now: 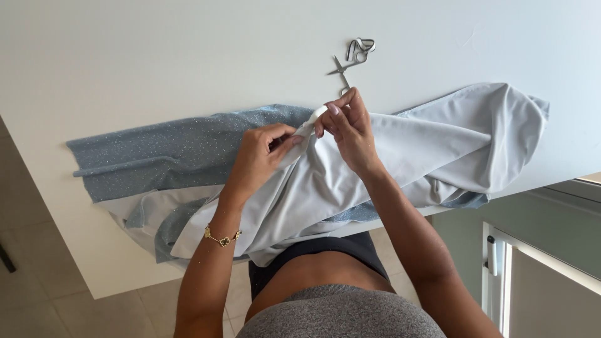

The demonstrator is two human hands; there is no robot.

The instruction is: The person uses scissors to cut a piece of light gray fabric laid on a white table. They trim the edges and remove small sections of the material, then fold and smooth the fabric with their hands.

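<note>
A folded edge of the pale grey fabric (400, 156) is being pinched between the fingertips of the right hand (350, 128), thumb pressed against forefinger near the top of the fold. The same edge is being gripped just beside it by the left hand (260, 156), fingers curled closed over the cloth, so that a short span is being stretched between the two hands. The fabric is being held slightly above the white table (156, 56), while the rest of it is lying bunched to the right and draping over the near edge. A glittering blue side of the cloth (163, 153) is being exposed to the left.

The hold is being kept on very little material; should either pinch loosen, the fold is likely to slip out and the edge to be lost in the bunched cloth. Much of the weight is hanging off the table, so the piece could be dragged toward the floor. The scissors (341, 72), lying just beyond the right hand's fingers, could be snagged or nudged by the fabric if it is being pulled across them.
</note>
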